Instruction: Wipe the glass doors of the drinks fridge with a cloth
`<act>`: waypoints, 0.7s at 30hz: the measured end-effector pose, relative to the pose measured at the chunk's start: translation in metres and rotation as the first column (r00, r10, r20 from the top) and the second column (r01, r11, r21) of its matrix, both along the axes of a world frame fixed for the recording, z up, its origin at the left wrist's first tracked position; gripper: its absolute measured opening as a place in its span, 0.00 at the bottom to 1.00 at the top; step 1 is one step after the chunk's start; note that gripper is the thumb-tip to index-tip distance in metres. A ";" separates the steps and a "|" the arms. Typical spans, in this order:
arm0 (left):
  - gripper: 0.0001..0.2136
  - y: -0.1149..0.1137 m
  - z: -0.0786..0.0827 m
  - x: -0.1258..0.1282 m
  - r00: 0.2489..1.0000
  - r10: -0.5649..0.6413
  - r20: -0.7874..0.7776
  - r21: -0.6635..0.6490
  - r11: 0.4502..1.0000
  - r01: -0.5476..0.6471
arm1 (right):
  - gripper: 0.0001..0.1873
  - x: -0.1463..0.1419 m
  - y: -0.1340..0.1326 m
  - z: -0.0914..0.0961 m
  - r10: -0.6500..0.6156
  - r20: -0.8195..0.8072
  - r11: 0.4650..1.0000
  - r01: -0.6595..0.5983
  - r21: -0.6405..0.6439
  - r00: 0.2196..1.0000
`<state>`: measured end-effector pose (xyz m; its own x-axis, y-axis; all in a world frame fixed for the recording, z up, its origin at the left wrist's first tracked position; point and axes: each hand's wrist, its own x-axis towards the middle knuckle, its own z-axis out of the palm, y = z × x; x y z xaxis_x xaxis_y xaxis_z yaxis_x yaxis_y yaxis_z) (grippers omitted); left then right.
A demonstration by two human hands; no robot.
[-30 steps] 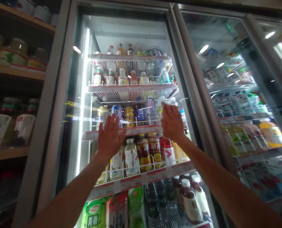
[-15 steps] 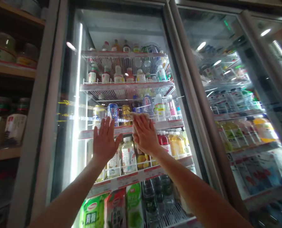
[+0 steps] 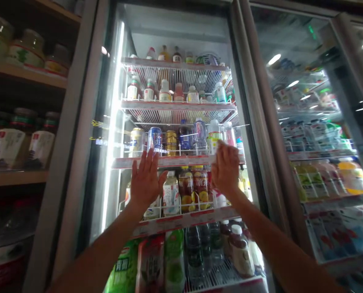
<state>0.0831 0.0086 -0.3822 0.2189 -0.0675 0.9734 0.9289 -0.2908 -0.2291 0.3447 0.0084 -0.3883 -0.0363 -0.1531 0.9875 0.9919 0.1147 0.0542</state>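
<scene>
My left hand [image 3: 146, 181] rests flat against the glass door [image 3: 175, 24] of a drinks fridge, fingers stretched out and thumb apart. To its right, my right hand [image 3: 226, 169] presses a pale cloth [image 3: 215, 152] on the same glass; motion blurs hand and cloth, and the palm hides most of the cloth. Behind the door, cans such as a blue can [image 3: 155, 139] stand above my left fingertips. Bottles of dark tea [image 3: 186, 189] show between the two hands, one shelf lower.
A metal door frame [image 3: 257, 101] runs along the right side, with another glass-doored fridge [image 3: 318, 162] beyond it. On the left stands a wooden shelf [image 3: 19, 177] with jars and bottles. Green and red packs [image 3: 149, 260] fill the fridge's lower left.
My right hand has swept right across the glass with the cloth, uncovering the dark tea bottles. My left hand stays flat on the glass. The view has shifted slightly left.
</scene>
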 end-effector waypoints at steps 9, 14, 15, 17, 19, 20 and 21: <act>0.29 -0.002 -0.020 -0.005 0.998 0.042 -0.042 0.017 0.999 -0.041 | 0.29 -0.019 -0.007 -0.008 0.000 0.186 0.997 0.016 -0.081 0.983; 0.28 -0.003 -0.027 -0.001 0.998 0.060 -0.017 0.007 0.998 -0.060 | 0.29 0.054 -0.005 -0.019 -0.039 -0.052 0.999 0.040 0.003 0.998; 0.29 -0.004 -0.027 -0.001 0.998 0.060 -0.013 -0.001 0.998 -0.060 | 0.29 0.056 -0.005 -0.021 -0.042 -0.088 0.999 0.043 0.013 0.995; 0.29 -0.004 -0.027 0.000 0.999 0.050 -0.012 -0.010 0.999 -0.050 | 0.30 0.043 -0.006 -0.028 -0.034 -0.094 0.999 0.036 0.016 0.995; 0.29 -0.004 -0.027 -0.001 0.999 0.038 -0.016 -0.012 0.999 -0.038 | 0.31 0.012 -0.008 -0.036 -0.011 -0.003 1.000 0.011 -0.014 1.000; 0.29 -0.004 -0.028 -0.001 0.999 0.033 -0.017 -0.011 0.999 -0.034 | 0.31 -0.006 -0.009 -0.040 0.006 0.065 0.999 -0.003 -0.039 0.998; 0.29 -0.004 -0.028 -0.002 0.999 0.030 -0.023 -0.011 0.999 -0.030 | 0.31 -0.023 -0.011 -0.045 0.025 0.136 0.998 -0.016 -0.068 0.990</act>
